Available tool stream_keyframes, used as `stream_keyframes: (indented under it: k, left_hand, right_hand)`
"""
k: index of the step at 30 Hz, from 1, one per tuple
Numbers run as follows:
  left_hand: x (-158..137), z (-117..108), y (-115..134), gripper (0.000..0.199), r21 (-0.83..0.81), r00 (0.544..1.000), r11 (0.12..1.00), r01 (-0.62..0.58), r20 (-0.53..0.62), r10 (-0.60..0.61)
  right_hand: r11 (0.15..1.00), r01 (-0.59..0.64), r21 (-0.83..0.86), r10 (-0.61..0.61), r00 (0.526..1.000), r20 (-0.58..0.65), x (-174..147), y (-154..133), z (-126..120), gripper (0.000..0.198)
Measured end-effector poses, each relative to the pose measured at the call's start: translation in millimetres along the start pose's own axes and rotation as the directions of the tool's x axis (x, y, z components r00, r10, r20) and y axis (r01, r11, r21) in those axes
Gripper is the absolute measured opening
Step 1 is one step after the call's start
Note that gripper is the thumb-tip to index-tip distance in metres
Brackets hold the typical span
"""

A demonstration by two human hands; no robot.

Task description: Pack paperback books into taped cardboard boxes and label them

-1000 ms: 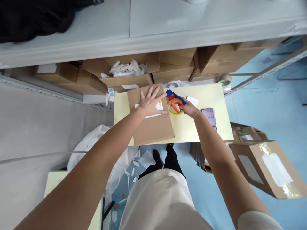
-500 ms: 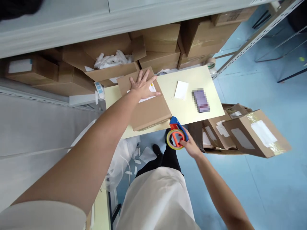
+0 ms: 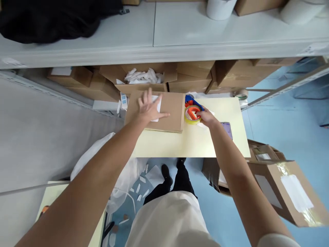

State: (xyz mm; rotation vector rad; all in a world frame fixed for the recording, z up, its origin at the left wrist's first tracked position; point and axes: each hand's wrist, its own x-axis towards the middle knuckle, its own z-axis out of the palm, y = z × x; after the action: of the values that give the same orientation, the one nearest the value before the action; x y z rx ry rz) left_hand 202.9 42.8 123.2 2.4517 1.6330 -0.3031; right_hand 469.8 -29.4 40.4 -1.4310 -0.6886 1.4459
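Observation:
A closed cardboard box [image 3: 173, 111] lies flat on the cream tabletop [image 3: 200, 145]. My left hand [image 3: 149, 109] rests on its top with fingers spread, partly covering a white label [image 3: 157, 101]. At the box's right end, my right hand [image 3: 207, 117] grips a blue and red tape dispenser [image 3: 192, 112] loaded with a yellowish tape roll. The dispenser's head is close against that end; I cannot tell whether tape sticks to the box. Under my right hand a white paper [image 3: 203, 125] shows in part. A blurred purple item [image 3: 227, 129] is partly hidden by my right forearm.
Behind the table, an open carton [image 3: 144, 85] holds white scraps [image 3: 145, 76] beneath a grey shelf [image 3: 185, 34]. A tape roll [image 3: 241, 94] sits at the back right. Taped boxes [image 3: 285, 192] stand low on the right. A white plastic bag [image 3: 123, 181] and paper scraps are below left.
The tape dispenser in my right hand has moved from the box's near corner up to its right end. The box now lies squarer to the table. My left hand stays on it.

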Motion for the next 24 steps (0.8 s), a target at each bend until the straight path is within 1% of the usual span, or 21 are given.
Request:
stream_keyframes:
  k: [2, 3, 5, 7, 9, 10, 12, 14, 15, 17, 19, 21, 22, 24]
  left_hand:
    - [1.6, 2.7, 6.8, 0.107, -0.006, 0.988, 0.988, -0.153, 0.015, 0.153]
    - [3.9, 4.0, 10.4, 0.105, -0.017, 0.982, 0.982, -0.186, 0.025, 0.186]
    - [9.6, 5.7, 15.8, 0.103, -0.037, 0.985, 0.985, -0.167, 0.038, 0.168]
    - [14.4, 6.2, 17.9, 0.102, -0.047, 0.990, 0.991, -0.124, 0.055, 0.126]
    - [16.8, 6.2, 17.7, 0.101, -0.050, 0.991, 0.993, -0.109, 0.074, 0.112]
    - [17.1, 6.2, 17.4, 0.101, -0.050, 0.990, 0.993, -0.107, 0.083, 0.111]
    - [16.8, 6.6, 17.4, 0.102, -0.046, 0.990, 0.993, -0.106, 0.092, 0.109]
    - [15.9, 7.4, 18.2, 0.102, -0.037, 0.990, 0.994, -0.107, 0.091, 0.110]
    - [15.3, 7.7, 18.5, 0.102, -0.031, 0.990, 0.994, -0.109, 0.090, 0.111]
    - [14.4, 7.3, 18.4, 0.103, -0.016, 0.989, 0.993, -0.117, 0.088, 0.118]
    - [14.2, 5.0, 16.2, 0.104, -0.001, 0.988, 0.992, -0.127, 0.093, 0.127]
    - [15.5, 1.4, 12.8, 0.103, 0.005, 0.987, 0.991, -0.131, 0.096, 0.129]
    - [16.8, -0.1, 11.3, 0.103, 0.003, 0.988, 0.992, -0.126, 0.092, 0.126]
    - [20.4, -1.0, 10.3, 0.105, -0.010, 0.992, 0.994, -0.106, 0.068, 0.107]
  right_hand:
    - [0.999, -0.030, -0.024, 0.032, 0.995, 0.094, 27.1, -15.1, 3.6, 0.045]
    - [0.998, -0.036, -0.042, 0.041, 0.991, 0.129, 36.1, -18.7, 5.2, 0.045]
    - [0.996, -0.008, -0.088, 0.024, 0.984, 0.176, 45.2, -19.1, 4.9, 0.047]
    - [0.990, 0.041, -0.135, -0.015, 0.981, 0.193, 42.4, -12.8, -1.9, 0.052]
    - [0.982, 0.066, -0.178, -0.034, 0.983, 0.181, 26.5, -1.4, -15.1, 0.058]
    - [0.978, 0.066, -0.200, -0.033, 0.986, 0.164, 13.1, 6.3, -22.8, 0.061]
    - [0.970, 0.047, -0.239, -0.016, 0.991, 0.132, -24.5, 26.6, -35.4, 0.068]
    - [0.967, 0.015, -0.255, 0.013, 0.994, 0.109, -71.2, 52.7, -36.2, 0.076]
    - [0.970, -0.018, -0.243, 0.044, 0.994, 0.102, -94.6, 67.1, -30.1, 0.079]
    - [0.981, -0.051, -0.187, 0.068, 0.994, 0.088, -133.7, 95.1, -5.8, 0.082]
    - [0.990, -0.070, -0.124, 0.070, 0.998, -0.003, -156.7, 118.1, 27.9, 0.083]
    - [0.992, -0.086, -0.092, 0.078, 0.993, -0.084, -164.6, 132.8, 59.2, 0.084]
    - [0.992, -0.089, -0.085, 0.079, 0.991, -0.110, -165.0, 136.8, 70.5, 0.084]
    - [0.993, -0.076, -0.088, 0.066, 0.991, -0.116, -162.6, 138.8, 79.8, 0.083]
